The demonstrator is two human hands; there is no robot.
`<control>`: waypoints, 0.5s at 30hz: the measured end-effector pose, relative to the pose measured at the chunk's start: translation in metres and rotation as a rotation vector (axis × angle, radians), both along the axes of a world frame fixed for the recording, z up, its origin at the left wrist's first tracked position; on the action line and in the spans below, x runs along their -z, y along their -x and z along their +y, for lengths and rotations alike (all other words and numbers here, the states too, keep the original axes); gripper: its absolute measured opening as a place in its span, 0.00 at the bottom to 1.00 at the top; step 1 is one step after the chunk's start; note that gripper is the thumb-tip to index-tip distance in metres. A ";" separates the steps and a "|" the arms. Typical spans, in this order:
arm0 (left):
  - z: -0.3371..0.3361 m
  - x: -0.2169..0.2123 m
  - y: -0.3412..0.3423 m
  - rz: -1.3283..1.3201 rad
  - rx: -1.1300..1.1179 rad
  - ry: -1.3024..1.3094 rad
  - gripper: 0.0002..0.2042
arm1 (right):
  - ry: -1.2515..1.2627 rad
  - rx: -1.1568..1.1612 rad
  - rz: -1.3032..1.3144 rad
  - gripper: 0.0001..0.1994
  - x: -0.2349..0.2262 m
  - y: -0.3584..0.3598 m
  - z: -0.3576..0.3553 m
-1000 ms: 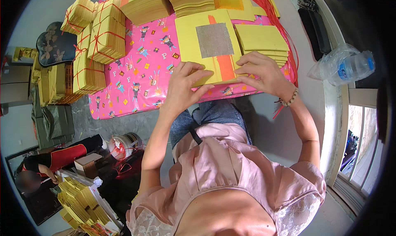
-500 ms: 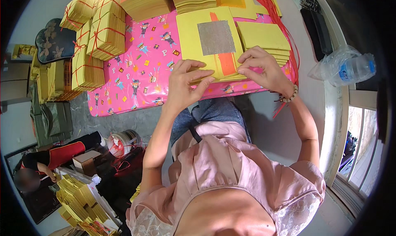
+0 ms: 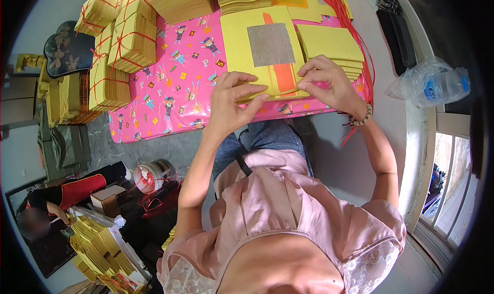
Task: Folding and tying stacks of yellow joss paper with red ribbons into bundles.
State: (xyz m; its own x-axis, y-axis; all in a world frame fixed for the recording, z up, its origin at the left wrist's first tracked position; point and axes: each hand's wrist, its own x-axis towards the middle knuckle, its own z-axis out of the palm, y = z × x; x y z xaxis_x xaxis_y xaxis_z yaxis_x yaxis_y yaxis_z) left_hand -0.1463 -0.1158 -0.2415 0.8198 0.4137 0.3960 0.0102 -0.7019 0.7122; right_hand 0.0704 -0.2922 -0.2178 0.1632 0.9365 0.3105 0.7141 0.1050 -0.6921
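A yellow paper sheet (image 3: 235, 46) lies before me at the table's near edge, with a silver-grey square and an orange stripe on it. Its near edge is curled up into a narrow fold. My left hand (image 3: 234, 98) pinches the left end of that fold between thumb and fingers. At the fold's right end, my right hand (image 3: 327, 83) does the same, thumb below and fingertips above. A beaded bracelet (image 3: 364, 117) circles my right wrist. Just right of the sheet sits a stack of folded yellow paper (image 3: 329, 44).
Bundles of yellow paper (image 3: 135, 42) tied with red string stand on the pink patterned tablecloth (image 3: 177, 83) at left. Larger paper stacks (image 3: 185, 6) line the back. Red strings (image 3: 363, 52) hang at right, near a plastic bottle (image 3: 440, 90). Another person (image 3: 82, 191) works at lower left.
The fold at the sheet's near edge has risen slightly, rolled a little away from me. Both hands keep their pinch in nearly the same place.
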 end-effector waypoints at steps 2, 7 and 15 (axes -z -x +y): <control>0.001 -0.005 0.002 -0.012 -0.010 -0.014 0.10 | 0.011 0.004 -0.004 0.06 -0.007 0.002 0.001; 0.005 -0.005 -0.008 -0.052 -0.045 -0.076 0.07 | -0.007 0.002 -0.095 0.09 -0.012 0.001 0.004; 0.007 -0.021 -0.010 0.033 -0.084 -0.030 0.14 | -0.132 0.096 -0.365 0.11 -0.014 0.000 0.017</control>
